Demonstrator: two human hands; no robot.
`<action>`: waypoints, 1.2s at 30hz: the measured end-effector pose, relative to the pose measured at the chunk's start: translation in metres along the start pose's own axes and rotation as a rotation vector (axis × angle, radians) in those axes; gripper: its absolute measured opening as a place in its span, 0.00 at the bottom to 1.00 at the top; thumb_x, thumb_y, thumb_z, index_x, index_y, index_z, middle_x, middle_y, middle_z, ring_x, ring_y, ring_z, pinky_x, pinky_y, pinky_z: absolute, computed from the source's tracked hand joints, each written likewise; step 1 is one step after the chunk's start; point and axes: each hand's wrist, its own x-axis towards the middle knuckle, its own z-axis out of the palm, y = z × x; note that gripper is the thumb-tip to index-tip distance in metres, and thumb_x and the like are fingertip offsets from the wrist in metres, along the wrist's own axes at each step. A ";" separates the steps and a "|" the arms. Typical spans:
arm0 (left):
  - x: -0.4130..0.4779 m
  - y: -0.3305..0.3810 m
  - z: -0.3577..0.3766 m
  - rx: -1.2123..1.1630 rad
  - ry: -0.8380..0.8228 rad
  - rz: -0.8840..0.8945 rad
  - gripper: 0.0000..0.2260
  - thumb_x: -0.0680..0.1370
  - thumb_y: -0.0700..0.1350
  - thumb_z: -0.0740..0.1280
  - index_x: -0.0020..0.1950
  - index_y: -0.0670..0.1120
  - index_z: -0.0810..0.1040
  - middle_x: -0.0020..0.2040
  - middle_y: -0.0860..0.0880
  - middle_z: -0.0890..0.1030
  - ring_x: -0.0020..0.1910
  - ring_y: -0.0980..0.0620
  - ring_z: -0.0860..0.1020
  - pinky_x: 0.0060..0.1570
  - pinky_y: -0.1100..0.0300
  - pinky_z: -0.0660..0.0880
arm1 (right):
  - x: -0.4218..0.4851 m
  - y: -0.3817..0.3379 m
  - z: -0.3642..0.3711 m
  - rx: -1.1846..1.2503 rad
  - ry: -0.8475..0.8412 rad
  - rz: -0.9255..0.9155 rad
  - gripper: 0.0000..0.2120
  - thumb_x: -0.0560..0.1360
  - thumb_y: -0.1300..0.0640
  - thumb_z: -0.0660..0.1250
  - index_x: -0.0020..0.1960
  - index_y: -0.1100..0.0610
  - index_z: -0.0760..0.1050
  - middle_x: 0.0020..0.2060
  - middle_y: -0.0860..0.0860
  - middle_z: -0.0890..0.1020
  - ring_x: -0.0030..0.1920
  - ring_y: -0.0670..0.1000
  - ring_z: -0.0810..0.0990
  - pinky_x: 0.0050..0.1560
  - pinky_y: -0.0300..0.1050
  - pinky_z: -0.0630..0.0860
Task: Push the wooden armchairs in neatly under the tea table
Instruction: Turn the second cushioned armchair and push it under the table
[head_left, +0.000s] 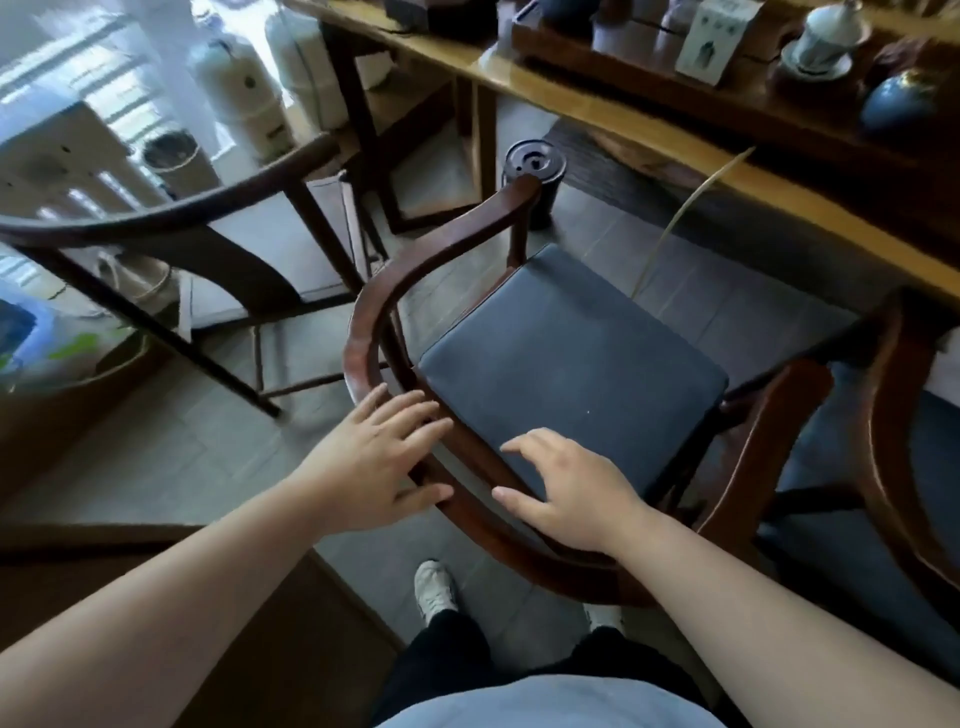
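A dark wooden armchair with a curved back rail and a blue-grey seat cushion stands in front of me, its seat out from under the tea table that runs along the upper right. My left hand hovers over the left part of the curved rail, fingers spread. My right hand lies over the rail at the back of the seat, fingers apart, holding nothing. A second armchair with a blue cushion is at the right, partly under the table.
A third chair with a pale seat stands to the left. A black cylindrical bin sits on the tiled floor under the table edge. Teaware, a lidded cup and a dark round pot crowd the tabletop. White jars stand at upper left.
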 end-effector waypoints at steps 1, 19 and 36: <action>0.000 -0.005 -0.002 0.008 -0.025 0.041 0.35 0.76 0.70 0.51 0.73 0.47 0.66 0.71 0.44 0.71 0.73 0.43 0.62 0.72 0.40 0.56 | -0.001 -0.006 0.003 0.008 0.028 0.021 0.25 0.76 0.35 0.63 0.68 0.46 0.69 0.64 0.43 0.74 0.62 0.47 0.73 0.55 0.48 0.74; 0.048 -0.050 0.002 -0.035 -0.112 0.377 0.45 0.65 0.79 0.56 0.69 0.48 0.71 0.66 0.45 0.76 0.66 0.44 0.73 0.61 0.44 0.71 | -0.021 -0.015 0.017 0.119 0.152 0.398 0.39 0.72 0.29 0.60 0.77 0.45 0.57 0.77 0.47 0.60 0.74 0.49 0.62 0.67 0.47 0.63; 0.057 -0.065 0.015 -0.006 -0.013 0.656 0.36 0.65 0.64 0.73 0.68 0.48 0.70 0.63 0.47 0.78 0.58 0.46 0.78 0.36 0.53 0.80 | -0.037 -0.072 0.079 -0.023 0.233 0.456 0.31 0.70 0.33 0.68 0.66 0.50 0.74 0.63 0.50 0.79 0.60 0.51 0.78 0.58 0.51 0.75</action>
